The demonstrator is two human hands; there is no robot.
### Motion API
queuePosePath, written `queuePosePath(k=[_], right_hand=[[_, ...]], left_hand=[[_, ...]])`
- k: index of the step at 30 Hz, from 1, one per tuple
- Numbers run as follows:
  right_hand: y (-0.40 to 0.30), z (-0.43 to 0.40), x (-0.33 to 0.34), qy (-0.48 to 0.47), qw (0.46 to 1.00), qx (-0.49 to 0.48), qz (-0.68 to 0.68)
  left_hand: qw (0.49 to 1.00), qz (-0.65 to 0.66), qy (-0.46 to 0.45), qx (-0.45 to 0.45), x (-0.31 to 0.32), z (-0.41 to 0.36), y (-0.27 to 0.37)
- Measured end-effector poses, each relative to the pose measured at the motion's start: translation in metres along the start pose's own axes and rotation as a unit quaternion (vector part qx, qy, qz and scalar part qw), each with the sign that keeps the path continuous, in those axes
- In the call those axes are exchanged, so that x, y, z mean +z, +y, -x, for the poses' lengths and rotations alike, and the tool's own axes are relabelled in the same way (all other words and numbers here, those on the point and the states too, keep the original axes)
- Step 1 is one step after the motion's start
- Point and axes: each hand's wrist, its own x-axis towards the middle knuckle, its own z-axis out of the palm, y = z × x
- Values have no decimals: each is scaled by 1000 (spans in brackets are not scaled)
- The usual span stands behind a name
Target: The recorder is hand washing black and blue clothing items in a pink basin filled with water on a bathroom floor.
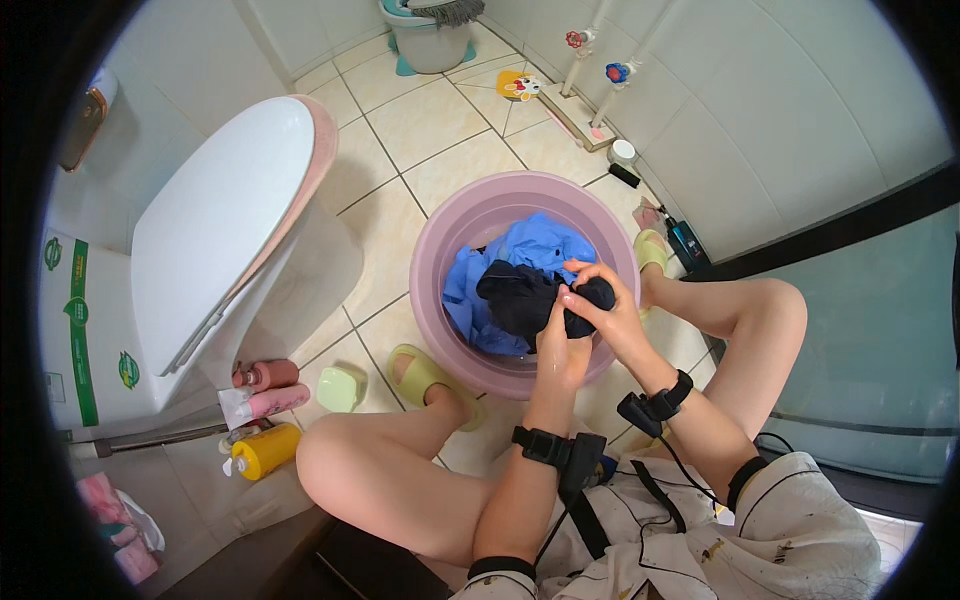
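Both my hands are over a round pink plastic basin [525, 185] on the tiled floor between my feet. A bunched black cloth garment [517, 300] is gripped between them. My left hand [561, 349] holds it from below, wet and with the thumb pointing up. My right hand [611, 304] curls around the garment's right end, its thumb close to the left thumb. Beneath the black garment, a crumpled blue garment [544, 240] lies in the basin, partly covered. Some water shows near the basin's inner edge.
A white toilet [225, 225] stands at the left, with a pink bottle [270, 375], a yellow bottle [266, 451] and a green tub [339, 389] beside it. A black brush [624, 175], a dark bottle [686, 244] and pipe valves [616, 73] line the right wall. A mop bucket [431, 45] stands behind.
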Motion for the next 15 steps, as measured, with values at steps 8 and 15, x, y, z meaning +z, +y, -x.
queuePosePath(k=[8,15], right_hand=[[-45,20,8,62,953,43,-292],[-59,-3,13,93,907,134,-388]], left_hand=[[974,194,13,-118,9,-19,8],[974,214,-35,-62,19,-18,5]])
